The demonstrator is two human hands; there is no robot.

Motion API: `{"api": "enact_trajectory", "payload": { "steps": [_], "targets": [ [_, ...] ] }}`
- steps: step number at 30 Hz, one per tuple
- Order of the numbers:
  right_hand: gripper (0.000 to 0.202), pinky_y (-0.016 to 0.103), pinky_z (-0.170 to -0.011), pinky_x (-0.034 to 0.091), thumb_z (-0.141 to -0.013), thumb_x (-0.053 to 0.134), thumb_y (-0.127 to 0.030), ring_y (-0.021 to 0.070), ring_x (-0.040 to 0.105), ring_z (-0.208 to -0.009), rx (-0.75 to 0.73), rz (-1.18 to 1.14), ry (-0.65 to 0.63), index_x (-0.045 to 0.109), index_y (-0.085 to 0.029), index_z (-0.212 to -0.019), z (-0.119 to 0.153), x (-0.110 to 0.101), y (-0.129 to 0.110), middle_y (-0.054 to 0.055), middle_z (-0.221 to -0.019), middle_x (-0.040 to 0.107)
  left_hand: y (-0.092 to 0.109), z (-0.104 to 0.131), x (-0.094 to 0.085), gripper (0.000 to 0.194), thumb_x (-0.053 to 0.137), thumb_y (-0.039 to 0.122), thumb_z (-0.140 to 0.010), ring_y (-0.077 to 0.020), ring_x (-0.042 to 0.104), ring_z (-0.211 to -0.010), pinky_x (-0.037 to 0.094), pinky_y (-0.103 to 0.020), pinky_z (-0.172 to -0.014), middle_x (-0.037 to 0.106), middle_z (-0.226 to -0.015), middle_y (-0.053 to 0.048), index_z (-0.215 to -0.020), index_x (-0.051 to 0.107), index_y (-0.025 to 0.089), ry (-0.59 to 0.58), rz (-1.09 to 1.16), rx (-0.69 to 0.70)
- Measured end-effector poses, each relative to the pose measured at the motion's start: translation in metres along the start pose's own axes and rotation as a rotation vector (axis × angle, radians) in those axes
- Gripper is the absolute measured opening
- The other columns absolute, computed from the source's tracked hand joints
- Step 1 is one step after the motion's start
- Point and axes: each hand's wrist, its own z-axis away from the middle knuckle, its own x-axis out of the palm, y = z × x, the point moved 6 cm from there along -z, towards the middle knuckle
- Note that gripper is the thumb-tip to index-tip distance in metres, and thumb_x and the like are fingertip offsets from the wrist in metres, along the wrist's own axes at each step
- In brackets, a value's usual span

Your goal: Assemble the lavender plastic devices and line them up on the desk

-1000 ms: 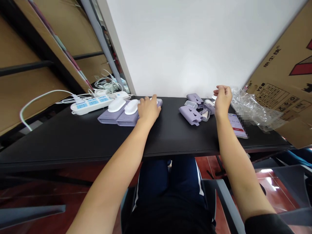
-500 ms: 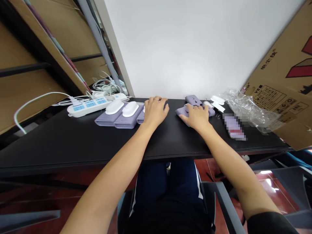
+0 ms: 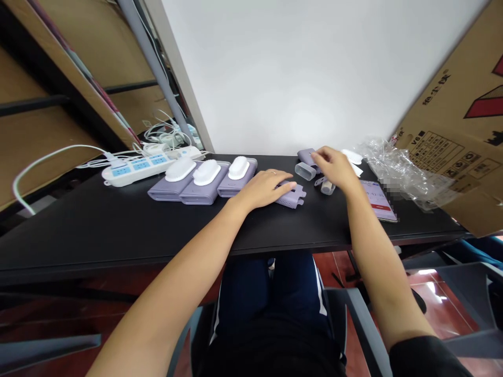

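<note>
My left hand (image 3: 267,187) lies with its fingers stretched out over a light purple plastic piece (image 3: 291,197) with notched ends, touching it and hiding part of it. My right hand (image 3: 335,166) is at the back right, its fingertips bent together at the edge of a purple plastic casing (image 3: 306,156). Just in front of that casing a translucent oval cap (image 3: 305,171) lies on its side. Below the right hand is a small clear-ended part (image 3: 327,187), partly covered. Left of my left hand stand several purple blocks (image 3: 199,191) with white oval tops (image 3: 206,172).
A white power strip (image 3: 151,165) with cables lies at the left of the black table (image 3: 129,225). On the right are a phone (image 3: 378,201), crumpled clear plastic (image 3: 408,175), a white oval part (image 3: 352,156) and a large cardboard box (image 3: 451,136). A white wall rises behind.
My left hand has moved right, off the third block onto the notched purple piece. My right hand has lifted off the purple pieces and moved back to the right, uncovering the oval cap.
</note>
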Motion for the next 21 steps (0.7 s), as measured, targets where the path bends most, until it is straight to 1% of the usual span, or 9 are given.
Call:
{"api": "enact_trajectory", "payload": {
  "steps": [2, 4, 7, 10, 12, 14, 17, 19, 21],
  "targets": [
    [0.033, 0.039, -0.092, 0.051, -0.1, 0.055, -0.044, 0.0298, 0.07, -0.106, 0.211, 0.218, 0.043, 0.077, -0.021, -0.107, -0.003, -0.018, 0.028, 0.012, -0.114, 0.08, 0.002, 0.001, 0.005, 0.067, 0.046, 0.069, -0.104, -0.0297, 0.058, -0.146, 0.038, -0.045, -0.125, 0.067, -0.153, -0.007, -0.148, 0.066, 0.024, -0.103, -0.013, 0.0],
    [0.033, 0.041, -0.088, 0.051, -0.097, 0.058, -0.047, 0.0326, 0.071, -0.106, 0.374, 0.362, -0.035, 0.078, -0.022, -0.104, -0.002, -0.025, 0.051, 0.015, -0.117, 0.08, 0.001, 0.001, 0.007, 0.08, 0.055, 0.079, -0.094, -0.0326, 0.053, -0.15, 0.035, -0.048, -0.126, 0.062, -0.159, -0.008, -0.154, 0.061, 0.026, -0.168, -0.044, -0.028],
    [0.038, 0.04, -0.083, 0.05, -0.095, 0.058, -0.054, 0.033, 0.072, -0.101, 0.473, 0.417, -0.152, 0.079, -0.023, -0.102, -0.001, -0.024, 0.07, 0.014, -0.111, 0.08, -0.002, 0.001, 0.011, 0.1, 0.065, 0.084, -0.083, -0.0361, 0.046, -0.154, 0.032, -0.051, -0.127, 0.055, -0.165, -0.011, -0.164, 0.05, 0.027, -0.225, -0.099, -0.054],
    [0.036, 0.039, -0.083, 0.05, -0.095, 0.06, -0.055, 0.0318, 0.072, -0.102, 0.465, 0.401, -0.215, 0.078, -0.023, -0.096, -0.001, -0.016, 0.07, 0.013, -0.109, 0.08, -0.003, 0.001, 0.013, 0.103, 0.067, 0.082, -0.082, -0.037, 0.047, -0.151, 0.032, -0.051, -0.125, 0.054, -0.165, -0.014, -0.167, 0.045, 0.027, -0.234, -0.15, -0.059],
    [0.034, 0.037, -0.083, 0.05, -0.095, 0.062, -0.053, 0.0293, 0.072, -0.1, 0.41, 0.312, -0.228, 0.076, -0.022, -0.093, -0.002, -0.01, 0.062, 0.012, -0.107, 0.08, -0.004, 0.001, 0.014, 0.102, 0.065, 0.083, -0.083, -0.0371, 0.049, -0.149, 0.033, -0.051, -0.124, 0.055, -0.163, -0.015, -0.166, 0.046, 0.027, -0.222, -0.166, -0.06],
    [0.032, 0.034, -0.083, 0.051, -0.097, 0.06, -0.05, 0.025, 0.072, -0.096, 0.312, 0.099, -0.222, 0.075, -0.021, -0.097, -0.002, -0.005, 0.049, 0.01, -0.108, 0.081, -0.003, 0.0, 0.014, 0.101, 0.064, 0.083, -0.083, -0.0376, 0.05, -0.147, 0.034, -0.052, -0.123, 0.056, -0.161, -0.016, -0.166, 0.047, 0.026, -0.214, -0.168, -0.058],
    [0.035, 0.03, -0.081, 0.053, -0.099, 0.057, -0.05, 0.0197, 0.071, -0.091, 0.159, -0.232, -0.177, 0.072, -0.021, -0.111, -0.002, -0.005, 0.031, 0.008, -0.114, 0.08, -0.002, 0.0, 0.014, 0.101, 0.064, 0.083, -0.084, -0.0382, 0.051, -0.146, 0.035, -0.052, -0.122, 0.057, -0.16, -0.016, -0.165, 0.048, 0.026, -0.21, -0.165, -0.053],
    [0.037, 0.031, -0.081, 0.054, -0.1, 0.055, -0.051, 0.0199, 0.071, -0.09, 0.141, -0.229, -0.133, 0.071, -0.021, -0.114, -0.002, -0.009, 0.029, 0.008, -0.112, 0.08, -0.002, 0.0, 0.014, 0.1, 0.063, 0.084, -0.084, -0.0386, 0.051, -0.145, 0.036, -0.052, -0.121, 0.059, -0.158, -0.016, -0.164, 0.049, 0.026, -0.203, -0.165, -0.053],
    [0.035, 0.036, -0.086, 0.054, -0.099, 0.055, -0.049, 0.024, 0.072, -0.095, 0.22, -0.016, -0.09, 0.073, -0.022, -0.112, -0.001, -0.014, 0.036, 0.009, -0.109, 0.08, -0.003, 0.0, 0.013, 0.1, 0.063, 0.084, -0.083, -0.0391, 0.053, -0.143, 0.036, -0.051, -0.12, 0.06, -0.156, -0.016, -0.163, 0.05, 0.026, -0.189, -0.165, -0.062]
  ]
}}
